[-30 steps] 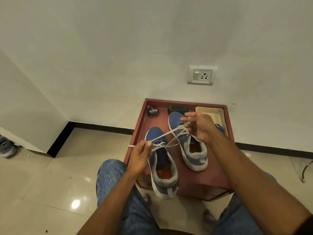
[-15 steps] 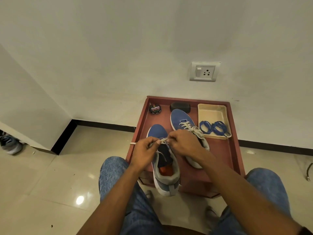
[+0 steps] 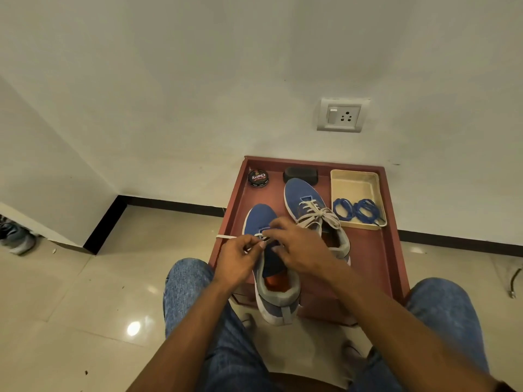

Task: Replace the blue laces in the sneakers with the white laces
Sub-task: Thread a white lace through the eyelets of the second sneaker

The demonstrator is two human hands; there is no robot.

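Note:
Two blue sneakers stand on a low red-brown table. The left sneaker lies under both hands, its heel past the table's front edge. My left hand pinches a white lace whose end sticks out to the left. My right hand holds the same lace over the eyelets, fingers curled. The right sneaker carries a tied white lace. Two coiled blue laces lie in a cream tray.
A round polish tin and a black brush sit at the table's back edge against the wall. A wall socket is above. My knees in jeans flank the table. A grey shoe lies on the floor far left.
My right hand came down from the right sneaker to the left sneaker's eyelets, uncovering the tray and the blue laces. The stretched lace has gone slack and short. The left hand barely moved.

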